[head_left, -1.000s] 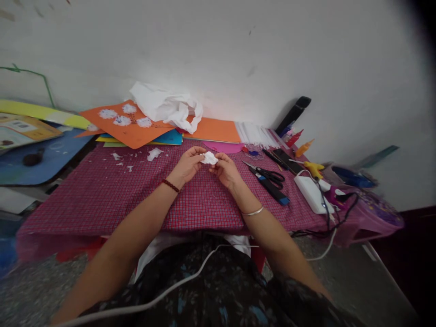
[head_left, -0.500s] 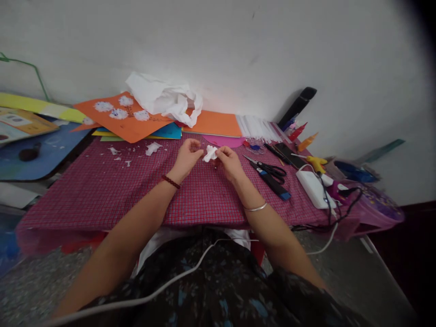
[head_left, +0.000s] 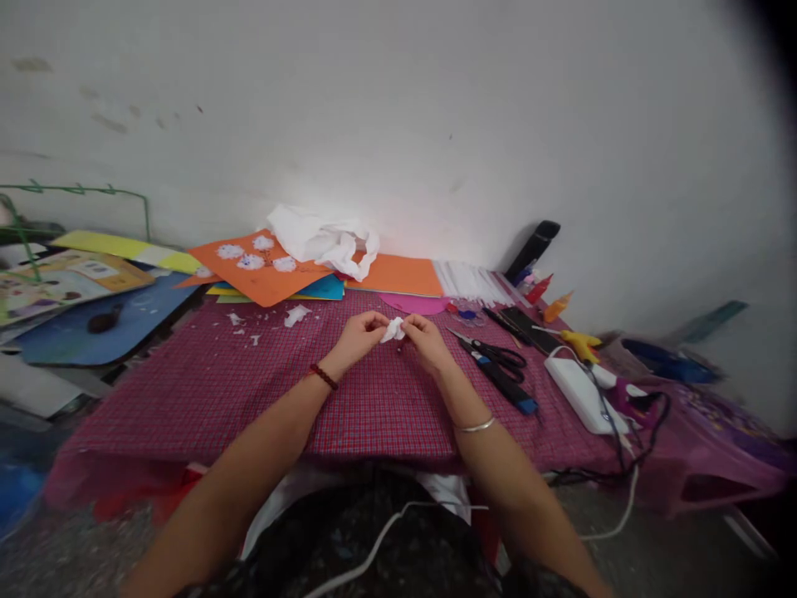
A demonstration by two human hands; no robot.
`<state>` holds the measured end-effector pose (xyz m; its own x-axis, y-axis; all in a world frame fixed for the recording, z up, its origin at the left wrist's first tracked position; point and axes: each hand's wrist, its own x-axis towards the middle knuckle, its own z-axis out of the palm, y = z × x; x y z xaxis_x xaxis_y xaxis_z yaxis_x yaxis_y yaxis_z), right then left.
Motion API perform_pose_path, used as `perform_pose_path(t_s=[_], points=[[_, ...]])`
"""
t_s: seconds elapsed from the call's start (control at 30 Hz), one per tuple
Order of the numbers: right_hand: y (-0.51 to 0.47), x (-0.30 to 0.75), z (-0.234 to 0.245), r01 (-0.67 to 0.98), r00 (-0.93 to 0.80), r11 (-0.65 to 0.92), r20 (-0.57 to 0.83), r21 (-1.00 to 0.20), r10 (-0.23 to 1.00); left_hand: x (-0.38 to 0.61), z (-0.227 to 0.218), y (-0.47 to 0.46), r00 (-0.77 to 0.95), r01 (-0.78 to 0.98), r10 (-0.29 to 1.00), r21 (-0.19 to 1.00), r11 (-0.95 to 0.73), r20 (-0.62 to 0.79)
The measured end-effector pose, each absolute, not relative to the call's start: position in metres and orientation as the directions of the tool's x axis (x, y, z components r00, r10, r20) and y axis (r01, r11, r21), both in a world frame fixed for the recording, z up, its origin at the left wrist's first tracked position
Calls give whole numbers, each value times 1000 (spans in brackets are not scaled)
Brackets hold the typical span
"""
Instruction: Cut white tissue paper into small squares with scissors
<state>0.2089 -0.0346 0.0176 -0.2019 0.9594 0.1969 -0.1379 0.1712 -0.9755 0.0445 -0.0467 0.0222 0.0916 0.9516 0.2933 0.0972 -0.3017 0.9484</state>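
Observation:
Between my two hands is a small crumpled piece of white tissue paper (head_left: 393,330), held above the checked tablecloth (head_left: 249,399). My left hand (head_left: 361,336) pinches its left side with thumb and forefinger. On the opposite side, my right hand (head_left: 424,339) grips the tissue's right edge with its fingertips. Torn white scraps (head_left: 297,315) lie on the cloth to the left. Black-handled scissors (head_left: 491,353) and a utility knife (head_left: 507,386) rest to the right of my right hand.
An orange sheet with white tissue flowers (head_left: 249,264) and a large crumpled tissue (head_left: 324,237) lie at the back by the wall. At the right are a yellow glue gun (head_left: 580,344), a white power strip (head_left: 579,394) with cables, and paint tubes (head_left: 556,307).
My left fingers have closed onto the tissue; they were apart from it before. The camera view has tilted up, so the table appears lower.

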Motion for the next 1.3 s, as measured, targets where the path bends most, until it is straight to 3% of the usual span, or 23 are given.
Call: perform_pose_path(t_s=[0.13,0.33,0.43,0.57,0.63,0.9,1.03,1.2,1.3], points=[[-35,212,20,-187,-232,124,166,-974,958,41,24,-47,82,123,945,937,-326,317],[-37,209,20,-261,-252,40,108,-965,962,49,25,-52,179,74,866,871,-485,467],[-36,209,18,-280,-263,8,84,-960,961,52,23,-52,105,20,932,936,-352,348],[-34,207,15,-280,-268,6,84,-960,960,51,21,-47,-44,-356,989,923,-147,141],[-34,206,14,-283,-259,16,93,-959,961,50,21,-44,-69,-440,994,891,-110,88],[-33,207,12,-254,-268,3,73,-967,961,47,25,-40,-82,-458,995,885,-83,51],[-39,202,14,-214,-306,2,69,-977,950,48,24,-43,-33,-404,995,909,-103,98],[-35,196,10,-202,-168,91,126,-975,978,53,23,-49,137,-334,989,943,-13,62],[-28,199,7,-233,-46,135,149,-963,988,46,28,-47,135,-377,991,925,43,9]])
